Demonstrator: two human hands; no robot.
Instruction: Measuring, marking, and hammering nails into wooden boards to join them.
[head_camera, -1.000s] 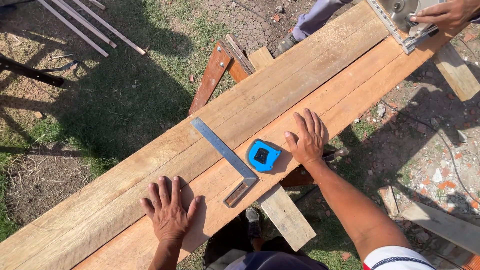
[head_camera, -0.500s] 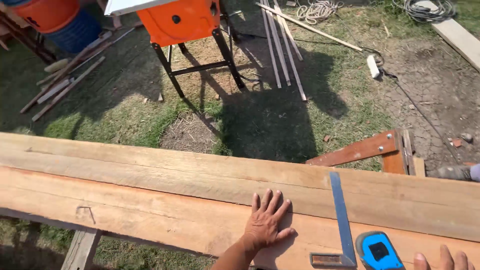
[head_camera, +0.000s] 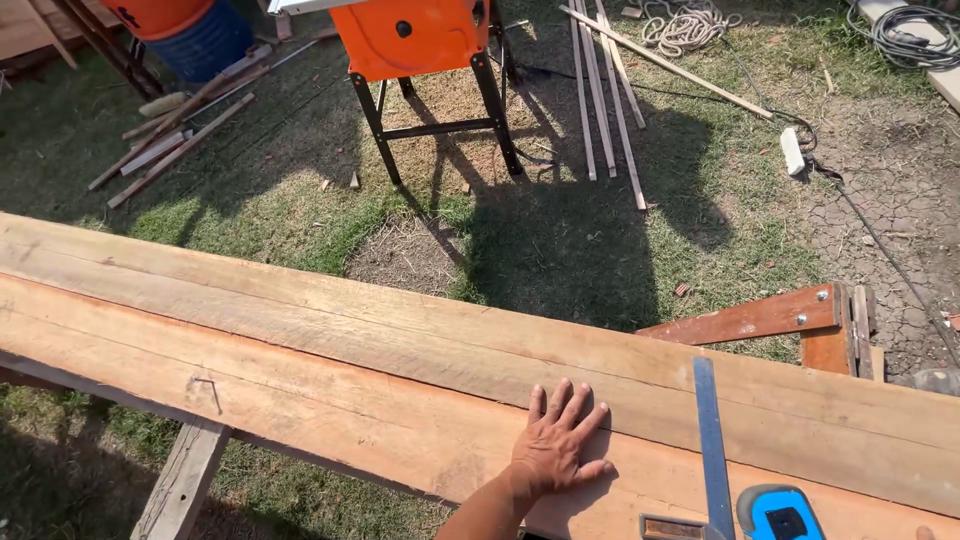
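Resting flat, fingers spread, on the near plank (head_camera: 330, 410) — left hand (head_camera: 558, 440) gripped nothing, merely pressed down beside the far plank (head_camera: 400, 320). Right hand (head_camera: 922, 533) barely showed at the bottom edge; open or closed could not be told. Lay just right of the left hand: a metal square (head_camera: 710, 440), then a blue tape measure (head_camera: 780, 515). Risked, likely, knocking the square off line or the tape off the edge — a careless shove of the plank would do it

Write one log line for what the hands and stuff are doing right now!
left hand: flat on near plank | right hand: only a fingertip shows | metal square, blue tape measure: on plank, untouched
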